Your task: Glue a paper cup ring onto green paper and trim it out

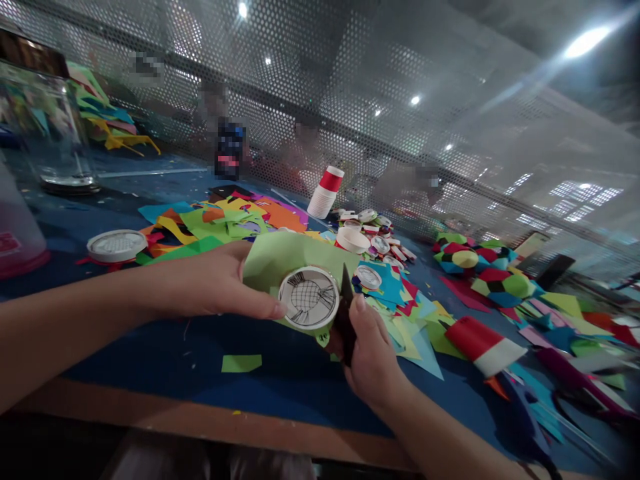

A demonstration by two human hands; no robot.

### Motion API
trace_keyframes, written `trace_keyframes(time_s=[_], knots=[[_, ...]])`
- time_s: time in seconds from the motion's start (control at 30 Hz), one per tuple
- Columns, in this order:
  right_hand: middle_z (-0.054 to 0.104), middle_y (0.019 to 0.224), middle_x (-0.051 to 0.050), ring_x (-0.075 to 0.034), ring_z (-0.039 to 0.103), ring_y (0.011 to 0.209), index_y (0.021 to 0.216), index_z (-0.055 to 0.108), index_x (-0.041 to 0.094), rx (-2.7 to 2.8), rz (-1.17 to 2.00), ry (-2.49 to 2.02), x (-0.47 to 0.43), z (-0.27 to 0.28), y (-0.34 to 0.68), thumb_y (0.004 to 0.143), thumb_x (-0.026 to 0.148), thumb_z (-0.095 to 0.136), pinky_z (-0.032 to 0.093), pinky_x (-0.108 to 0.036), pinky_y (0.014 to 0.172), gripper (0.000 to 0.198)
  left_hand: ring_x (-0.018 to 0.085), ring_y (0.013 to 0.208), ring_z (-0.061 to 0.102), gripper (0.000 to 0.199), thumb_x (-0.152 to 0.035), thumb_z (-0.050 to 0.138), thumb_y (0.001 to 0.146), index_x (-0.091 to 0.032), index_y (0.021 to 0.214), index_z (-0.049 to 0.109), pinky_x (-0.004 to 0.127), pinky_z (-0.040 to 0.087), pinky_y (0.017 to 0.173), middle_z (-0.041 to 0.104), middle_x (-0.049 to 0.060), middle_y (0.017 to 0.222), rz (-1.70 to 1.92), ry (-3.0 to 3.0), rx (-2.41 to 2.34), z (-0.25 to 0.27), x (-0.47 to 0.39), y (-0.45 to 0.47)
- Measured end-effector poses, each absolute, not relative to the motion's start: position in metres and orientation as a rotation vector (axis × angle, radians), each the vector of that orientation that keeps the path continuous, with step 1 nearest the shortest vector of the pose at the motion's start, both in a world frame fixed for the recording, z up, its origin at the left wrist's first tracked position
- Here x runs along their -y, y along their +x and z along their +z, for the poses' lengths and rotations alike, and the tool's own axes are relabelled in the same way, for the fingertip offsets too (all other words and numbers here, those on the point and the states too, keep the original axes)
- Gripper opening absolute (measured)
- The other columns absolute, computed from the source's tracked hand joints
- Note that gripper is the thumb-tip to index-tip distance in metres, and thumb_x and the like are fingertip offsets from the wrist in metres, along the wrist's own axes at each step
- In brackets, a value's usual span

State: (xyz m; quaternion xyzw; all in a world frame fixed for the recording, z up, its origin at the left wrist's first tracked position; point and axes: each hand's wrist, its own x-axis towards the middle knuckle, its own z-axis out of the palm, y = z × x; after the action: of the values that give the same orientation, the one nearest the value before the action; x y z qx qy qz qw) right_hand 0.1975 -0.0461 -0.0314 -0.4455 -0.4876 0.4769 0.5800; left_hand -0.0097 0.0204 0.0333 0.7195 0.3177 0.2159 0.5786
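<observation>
At centre, the left grip [225, 280] pinches a disc [309, 298] and paper [267, 255] from nine o'clock; marks on the six-o'clock tab [323, 337] are unclear. At four o'clock, the right grip [373, 350] clasps an upright blade [347, 285].

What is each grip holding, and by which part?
The left grip holds a green sheet and white disc by their left side, thumb at the disc's rim. The right grip holds a dark, pointed tool by its lower end.

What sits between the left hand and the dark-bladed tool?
In the head view, a round white piece with black lines lies between the left hand and the dark-bladed tool in the right hand, with light green paper behind it.
</observation>
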Motion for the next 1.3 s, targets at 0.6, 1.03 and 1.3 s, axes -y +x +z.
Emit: trace_keyframes(time_s=[0.6, 1.03, 1.3], knots=[[0.037, 0.052, 0.006, -0.008, 0.029, 0.043, 0.063, 0.045, 0.021, 1.171, 1.059, -1.012, 0.046, -0.029, 0.198, 0.083, 0.066, 0.058, 0.022, -0.019, 0.037, 0.051, 0.022, 0.11, 0.063, 0.059, -0.028, 0.074, 0.074, -0.019, 0.13, 0.055, 0.028, 0.051, 0.094, 0.069, 0.001, 0.118, 0.474, 1.683, -0.674, 0.032, -0.021, -0.01], [0.03, 0.052, 0.007, -0.009, 0.023, 0.045, 0.064, 0.042, 0.021, 1.247, 1.139, -0.824, 0.045, -0.032, 0.2, 0.095, 0.049, 0.051, 0.017, -0.023, 0.041, 0.042, 0.023, 0.111, 0.063, 0.058, -0.025, 0.073, 0.076, -0.015, 0.13, 0.055, 0.028, 0.05, 0.094, 0.069, 0.004, 0.121, 0.528, 1.665, -0.62, 0.031, -0.026, -0.009], [0.033, 0.05, 0.007, -0.009, 0.024, 0.044, 0.062, 0.043, 0.021, 1.262, 1.135, -0.865, 0.044, -0.033, 0.201, 0.094, 0.052, 0.05, 0.018, -0.024, 0.042, 0.045, 0.022, 0.111, 0.065, 0.06, -0.03, 0.074, 0.077, -0.023, 0.134, 0.053, 0.025, 0.051, 0.093, 0.067, 0.003, 0.126, 0.536, 1.644, -0.573, 0.022, -0.03, -0.011]])
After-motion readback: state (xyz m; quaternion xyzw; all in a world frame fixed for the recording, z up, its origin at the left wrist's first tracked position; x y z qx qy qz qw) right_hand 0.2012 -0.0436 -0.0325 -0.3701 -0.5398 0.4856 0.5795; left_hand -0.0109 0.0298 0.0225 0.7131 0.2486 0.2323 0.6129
